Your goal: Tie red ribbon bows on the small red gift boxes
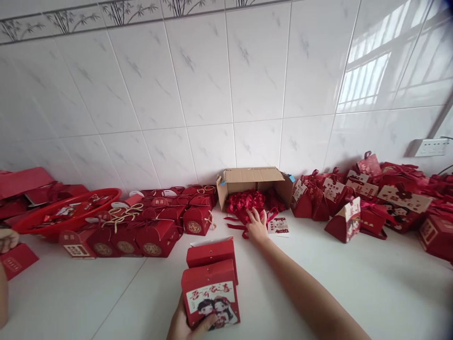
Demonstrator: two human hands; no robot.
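My left hand (193,318) is closed around a red gift box (212,302) with a cartoon couple and Chinese characters on its pale front panel. Just behind it on the table stands another red box (208,250). Farther back, my right hand (257,225) reaches out with its fingers apart, touching the red ribbons (244,203) that spill from an open cardboard box (253,175). Whether a ribbon is between those fingers is hard to see. A printed card (279,226) lies right beside this hand.
Red boxes tied with cord (152,238) stand in rows left of centre, near a red basin (35,227) of small packets. Ribboned gift boxes (385,208) crowd the right side. Another person's hand (7,240) holds a red box (19,259) at the left edge. A tiled wall (205,85) rises behind.
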